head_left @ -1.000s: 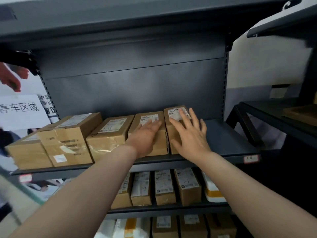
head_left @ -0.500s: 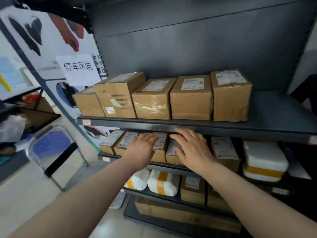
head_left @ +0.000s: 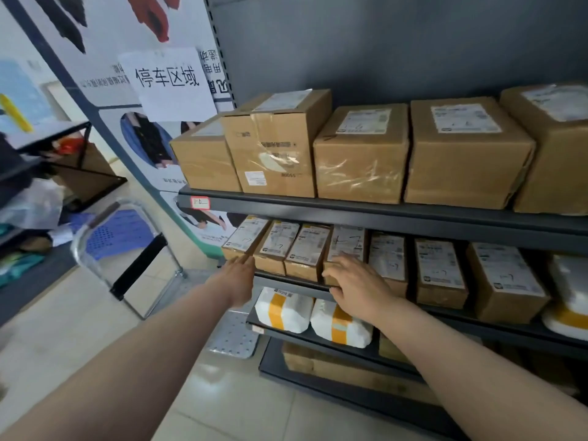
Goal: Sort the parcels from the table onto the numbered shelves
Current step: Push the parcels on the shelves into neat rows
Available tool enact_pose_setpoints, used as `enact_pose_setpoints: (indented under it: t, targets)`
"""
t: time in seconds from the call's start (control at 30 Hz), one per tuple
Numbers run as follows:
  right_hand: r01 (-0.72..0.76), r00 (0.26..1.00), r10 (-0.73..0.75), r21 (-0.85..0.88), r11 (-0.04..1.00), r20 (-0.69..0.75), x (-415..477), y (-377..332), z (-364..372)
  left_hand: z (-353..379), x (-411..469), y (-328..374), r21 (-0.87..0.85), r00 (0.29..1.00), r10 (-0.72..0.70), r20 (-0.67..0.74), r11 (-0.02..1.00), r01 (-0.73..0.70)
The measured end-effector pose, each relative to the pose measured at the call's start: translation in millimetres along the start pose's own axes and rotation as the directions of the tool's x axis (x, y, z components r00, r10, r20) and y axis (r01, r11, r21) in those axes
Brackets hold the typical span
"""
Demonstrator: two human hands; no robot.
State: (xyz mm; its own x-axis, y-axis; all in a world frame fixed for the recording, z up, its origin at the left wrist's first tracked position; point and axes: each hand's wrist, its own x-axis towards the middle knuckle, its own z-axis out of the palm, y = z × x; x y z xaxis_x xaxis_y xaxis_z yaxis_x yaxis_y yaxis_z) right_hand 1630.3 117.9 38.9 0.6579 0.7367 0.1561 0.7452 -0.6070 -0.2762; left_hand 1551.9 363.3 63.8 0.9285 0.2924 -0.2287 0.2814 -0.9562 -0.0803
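Carelessly nudged, the small box (head_left: 342,254) under the right hand's (head_left: 358,286) loosely curled fingers could tip off the shelf edge (head_left: 286,280), while the left hand (head_left: 241,276) hovers flat, empty.

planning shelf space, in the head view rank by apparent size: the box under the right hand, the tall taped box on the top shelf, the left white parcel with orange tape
1. tall taped box
2. white parcel with orange tape
3. box under the right hand, partly covered by the right hand

The last two look close, and the hand's cover leaves their order unsure.

Matt cardboard parcels (head_left: 359,154) with glossy tape, on dark metal shelves (head_left: 381,214).
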Motion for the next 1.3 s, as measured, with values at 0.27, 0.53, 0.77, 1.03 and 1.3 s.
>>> enact_pose_setpoints:
  t: [0.27,0.53,0.77,1.03,1.3]
  targets:
    - [-0.101,0.989,0.094,0.054,0.993,0.114,86.3,-55.7,44.9,18.5,52.5,-63.6,-0.132,0.998,-0.003,0.058,0.991,0.011]
    - [-0.328,0.928,0.332,-0.054,0.943,0.169,126.6,-75.9,100.5,25.1,107.9,-109.6,-0.2,0.991,0.116,0.065,0.975,-0.101]
    - [-0.342,0.914,0.347,-0.063,0.938,0.21,139.3,-69.3,115.1,42.6,123.6,-120.7,-0.281,0.969,0.236,0.074,0.937,-0.207]
    - [-0.326,0.921,0.327,-0.04,0.944,0.21,141.8,-66.0,109.8,43.4,119.1,-116.5,-0.272,0.966,0.256,0.042,0.933,-0.236]
    - [-0.284,0.955,0.289,-0.077,0.956,0.062,112.4,-59.1,87.6,19.1,114.6,-84.4,-0.18,0.964,0.258,-0.07,0.947,-0.266]
